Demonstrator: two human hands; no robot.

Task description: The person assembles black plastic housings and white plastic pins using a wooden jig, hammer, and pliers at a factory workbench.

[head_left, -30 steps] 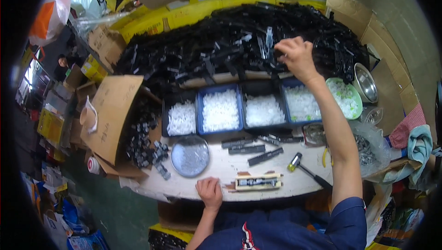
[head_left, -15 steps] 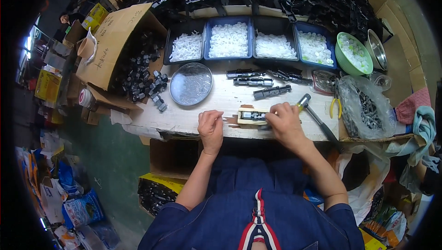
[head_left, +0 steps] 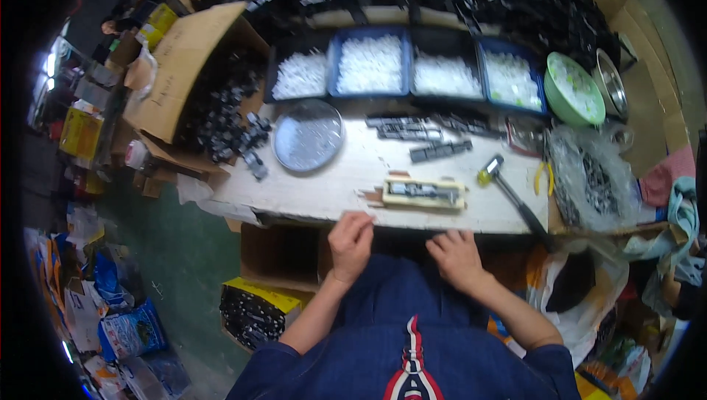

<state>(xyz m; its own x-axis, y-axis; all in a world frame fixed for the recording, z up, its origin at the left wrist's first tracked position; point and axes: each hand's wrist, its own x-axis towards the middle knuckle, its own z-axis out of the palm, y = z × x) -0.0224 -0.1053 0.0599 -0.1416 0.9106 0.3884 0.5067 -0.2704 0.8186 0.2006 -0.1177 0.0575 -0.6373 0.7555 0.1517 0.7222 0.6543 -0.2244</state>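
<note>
Fingers on both the left hand (head_left: 350, 242) and right hand (head_left: 456, 256) look curled loosely and holding nothing at the bench edge, so it's seemingly between-parts time, with the cream jig (head_left: 425, 193) just beyond them needing a reach forward.

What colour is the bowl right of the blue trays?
Light green, holding small pale parts: the bowl shows in the head view, beside a metal bowl.
</note>
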